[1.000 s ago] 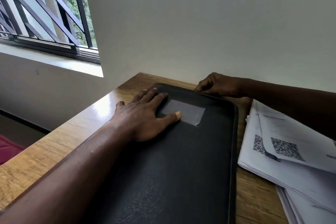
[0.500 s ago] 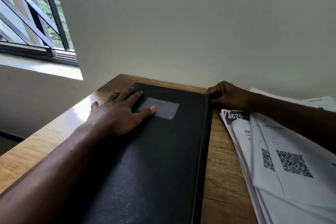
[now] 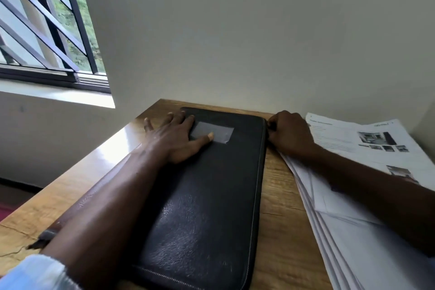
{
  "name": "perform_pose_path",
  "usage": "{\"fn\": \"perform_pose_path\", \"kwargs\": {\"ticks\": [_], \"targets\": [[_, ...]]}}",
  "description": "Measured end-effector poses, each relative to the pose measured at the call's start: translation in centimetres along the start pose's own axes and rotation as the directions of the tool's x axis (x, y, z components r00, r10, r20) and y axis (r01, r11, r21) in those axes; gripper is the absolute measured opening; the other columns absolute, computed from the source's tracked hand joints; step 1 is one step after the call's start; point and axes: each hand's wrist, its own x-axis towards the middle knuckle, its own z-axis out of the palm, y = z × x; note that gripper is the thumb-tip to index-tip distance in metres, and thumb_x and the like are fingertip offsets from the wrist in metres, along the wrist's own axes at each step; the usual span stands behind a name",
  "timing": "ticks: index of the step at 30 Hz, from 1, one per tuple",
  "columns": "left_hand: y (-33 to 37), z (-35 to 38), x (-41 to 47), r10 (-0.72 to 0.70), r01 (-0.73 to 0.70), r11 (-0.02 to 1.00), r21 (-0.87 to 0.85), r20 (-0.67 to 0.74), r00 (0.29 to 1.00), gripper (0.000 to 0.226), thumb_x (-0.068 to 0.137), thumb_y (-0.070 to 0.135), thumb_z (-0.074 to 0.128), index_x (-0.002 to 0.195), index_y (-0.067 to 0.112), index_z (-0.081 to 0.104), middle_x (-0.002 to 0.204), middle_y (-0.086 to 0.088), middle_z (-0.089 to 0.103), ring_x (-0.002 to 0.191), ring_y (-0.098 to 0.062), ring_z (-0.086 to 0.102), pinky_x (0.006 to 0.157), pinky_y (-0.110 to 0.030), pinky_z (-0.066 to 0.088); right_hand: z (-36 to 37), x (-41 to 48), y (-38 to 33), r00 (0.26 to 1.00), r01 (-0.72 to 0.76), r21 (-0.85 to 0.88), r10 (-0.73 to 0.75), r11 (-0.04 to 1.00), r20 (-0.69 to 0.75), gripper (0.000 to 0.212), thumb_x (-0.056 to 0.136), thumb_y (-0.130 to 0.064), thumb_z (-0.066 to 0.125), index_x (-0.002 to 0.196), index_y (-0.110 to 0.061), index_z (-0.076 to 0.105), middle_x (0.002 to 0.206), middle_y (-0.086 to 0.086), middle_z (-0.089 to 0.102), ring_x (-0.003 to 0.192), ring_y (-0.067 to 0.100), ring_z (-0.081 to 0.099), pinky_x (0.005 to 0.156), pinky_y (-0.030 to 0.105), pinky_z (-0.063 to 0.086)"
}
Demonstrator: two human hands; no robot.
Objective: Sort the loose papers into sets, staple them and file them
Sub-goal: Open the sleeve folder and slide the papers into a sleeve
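Note:
A black leather zip folder lies closed on the wooden table, running away from me toward the wall. My left hand rests flat on its far left part, thumb on a grey tape patch. My right hand is curled at the folder's far right corner, fingers pinching at the edge there; what they hold is hidden. A fanned pile of loose printed papers lies to the right, under my right forearm.
The table's far edge meets a plain wall. The table's left edge drops to the floor below a barred window. A strip of bare wood runs between folder and papers.
My right hand has slid from the folder's far edge round to its far right corner. The left hand stays flat on the cover. The view has shifted, showing more papers.

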Motion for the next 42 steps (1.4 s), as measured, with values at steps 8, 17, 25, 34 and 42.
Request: {"fn": "perform_pose_path", "kwargs": {"ticks": [8, 17, 25, 34, 42], "targets": [[0.3, -0.1, -0.1, -0.038, 0.041, 0.998, -0.054, 0.044, 0.998, 0.124, 0.063, 0.108, 0.017, 0.164, 0.037, 0.014, 0.173, 0.016, -0.002, 0.16, -0.015, -0.003, 0.12, -0.073, 0.004, -0.2, -4.1, -1.6, 0.997, -0.007, -0.046, 0.004, 0.999, -0.072, 0.018, 0.086, -0.024, 0.063, 0.071, -0.017, 0.071, 0.072, -0.002, 0.067, 0.071, 0.02, 0.062, 0.069, 0.033, 0.047], [0.4, -0.1, -0.1, -0.028, 0.032, 0.997, -0.064, 0.06, 0.998, 0.124, 0.064, 0.107, 0.021, 0.164, 0.035, 0.017, 0.173, 0.013, -0.002, 0.16, -0.018, -0.003, 0.122, -0.07, 0.0, -2.3, -9.2, -5.0, 0.992, -0.124, 0.016, 0.124, 0.992, -0.005, 0.013, 0.096, -0.028, 0.065, 0.09, -0.024, 0.076, 0.086, -0.013, 0.066, 0.09, 0.014, 0.057, 0.1, 0.045, 0.031], [0.4, -0.2, -0.1, -0.03, 0.033, 0.998, -0.057, 0.054, 0.998, 0.129, 0.059, 0.108, 0.019, 0.164, 0.033, 0.019, 0.174, 0.012, 0.0, 0.16, -0.02, -0.001, 0.121, -0.072, 0.0, -3.5, -14.0, -7.7, 0.99, -0.139, 0.012, 0.139, 0.99, -0.02, 0.012, 0.095, -0.029, 0.068, 0.095, -0.026, 0.079, 0.082, -0.01, 0.072, 0.089, 0.014, 0.063, 0.102, 0.046, 0.036], [0.4, 0.1, 0.0, -0.036, 0.039, 0.997, -0.072, 0.033, 0.999, 0.135, 0.054, 0.111, 0.017, 0.163, 0.033, 0.023, 0.174, 0.01, 0.003, 0.16, -0.021, 0.001, 0.119, -0.074, -0.002, -4.7, -17.7, -10.0, 0.99, -0.137, -0.152, 0.132, 0.979, -0.043, 0.019, 0.095, -0.029, 0.063, 0.109, -0.033, 0.075, 0.1, -0.011, 0.068, 0.112, 0.018, 0.045, 0.085, 0.039, 0.02], [0.5, -0.4, -0.4, -0.035, 0.038, 0.995, -0.092, 0.032, 0.999, 0.131, 0.058, 0.11, 0.022, 0.163, 0.031, 0.027, 0.174, 0.009, 0.008, 0.16, -0.021, 0.004, 0.118, -0.075, -0.002, -5.0, -21.2, -11.5, 0.985, -0.145, -0.117, 0.132, 0.982, -0.109, 0.018, 0.088, -0.022, 0.068, 0.101, -0.031, 0.076, 0.09, -0.013, 0.066, 0.107, 0.017, 0.046, 0.083, 0.037, 0.018]]}}
